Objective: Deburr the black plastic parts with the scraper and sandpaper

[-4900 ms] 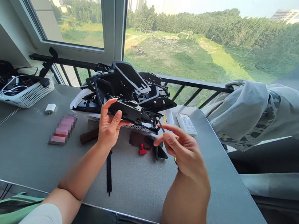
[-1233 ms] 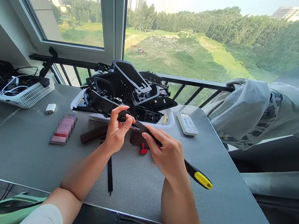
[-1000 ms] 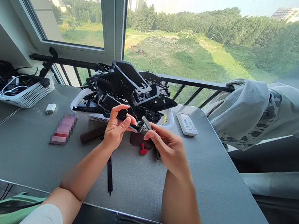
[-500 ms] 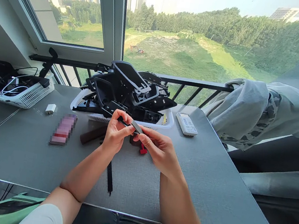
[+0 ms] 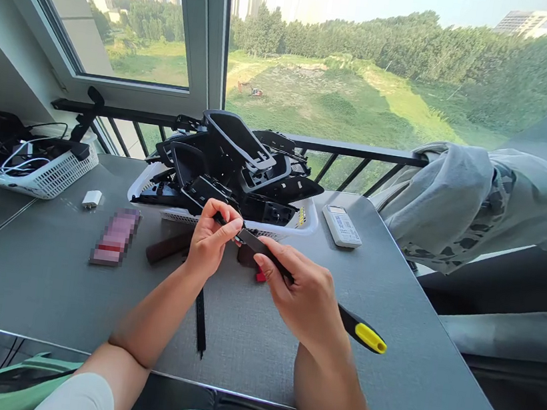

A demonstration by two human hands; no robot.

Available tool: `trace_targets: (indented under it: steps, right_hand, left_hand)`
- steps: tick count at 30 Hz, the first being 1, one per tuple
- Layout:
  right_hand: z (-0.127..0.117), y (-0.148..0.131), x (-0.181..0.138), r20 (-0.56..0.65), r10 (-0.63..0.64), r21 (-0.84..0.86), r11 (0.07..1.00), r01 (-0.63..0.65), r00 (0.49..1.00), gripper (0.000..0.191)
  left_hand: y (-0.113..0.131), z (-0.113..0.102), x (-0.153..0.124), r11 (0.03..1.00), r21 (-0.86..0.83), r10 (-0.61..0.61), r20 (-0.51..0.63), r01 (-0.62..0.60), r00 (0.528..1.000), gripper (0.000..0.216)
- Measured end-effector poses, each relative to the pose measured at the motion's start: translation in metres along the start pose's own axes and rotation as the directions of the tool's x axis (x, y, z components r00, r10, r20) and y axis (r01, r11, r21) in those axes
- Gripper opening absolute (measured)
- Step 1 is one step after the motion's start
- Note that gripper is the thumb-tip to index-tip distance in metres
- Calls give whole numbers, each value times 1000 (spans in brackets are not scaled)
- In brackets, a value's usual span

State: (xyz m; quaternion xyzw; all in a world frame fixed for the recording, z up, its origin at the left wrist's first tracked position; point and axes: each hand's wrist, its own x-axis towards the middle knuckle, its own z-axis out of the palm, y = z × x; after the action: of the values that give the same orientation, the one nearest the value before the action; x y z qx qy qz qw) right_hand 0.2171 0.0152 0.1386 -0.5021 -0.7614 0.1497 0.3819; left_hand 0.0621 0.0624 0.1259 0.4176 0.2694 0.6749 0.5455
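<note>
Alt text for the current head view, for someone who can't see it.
Left hand grips a long black plastic-looking part while the right hand holds a black-and-yellow-handled tool, its flat grey blade at the part's near end. Behind them, a white plastic basket heaped with black parts stands on a grey table.

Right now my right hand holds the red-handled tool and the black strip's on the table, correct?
Not quite: the head view shows the tool has a black and yellow handle. Your right hand does hold it, and the strip is on the table.
</note>
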Motion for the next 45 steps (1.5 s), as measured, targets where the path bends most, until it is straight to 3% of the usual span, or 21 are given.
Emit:
trace_targets:
  steps: [3, 8, 12, 14, 18, 20, 24, 29, 35, 39, 43, 45]
  right_hand:
    - [0, 1, -1, -32, 22, -22, 999, -23, 999, 31]
    - [-3, -1, -1, 22, 41, 15, 999, -41, 999, 29]
    - [-5, 2, 3, -2, 117, 228, 967, -113, 993, 28]
    - [-3, 6, 6, 52, 169, 424, 889, -175, 984, 33]
    - [7, 13, 14, 173, 202, 724, 637, -264, 964, 58]
    - [13, 13, 17, 209, 183, 784, 556, -277, 961, 63]
    - [16, 6, 18, 277, 164, 825, 465, -322, 947, 51]
    - [16, 4, 18, 236, 185, 834, 465, -297, 954, 47]
    - [18, 5, 18, 157, 218, 804, 538, -253, 963, 48]
    - [17, 2, 13, 92, 194, 793, 579, -190, 977, 42]
    - [14, -3, 11, 91, 192, 804, 565, -186, 977, 41]
    - [13, -3, 11, 89, 214, 809, 555, -196, 973, 44]
  left_hand:
    - [0, 0, 1, 1000, 19, 8, -4, -8, 1000, 33]
    - [0, -1, 1, 999, 40, 5, -15, -5, 1000, 33]
    - [2, -2, 1, 999, -21, -32, 26, 33, 999, 36]
    - [4, -2, 1, 995, -70, -63, 63, 67, 996, 37]
    - [7, -4, 0, 983, -131, -112, 131, 130, 985, 39]
    - [8, -5, 0, 974, -156, -137, 181, 166, 974, 40]
    - [8, -8, -1, 962, -181, -157, 242, 203, 957, 47]
    - [9, -6, -2, 969, -176, -135, 221, 176, 966, 46]
    - [15, -6, -2, 973, -96, -191, 190, 212, 963, 44]
    - [15, -4, -7, 988, -62, -122, 211, 138, 970, 49]
    - [13, 2, -14, 997, -64, -22, 172, 34, 985, 22]
    - [11, 6, -18, 998, -61, -15, 143, 24, 990, 18]
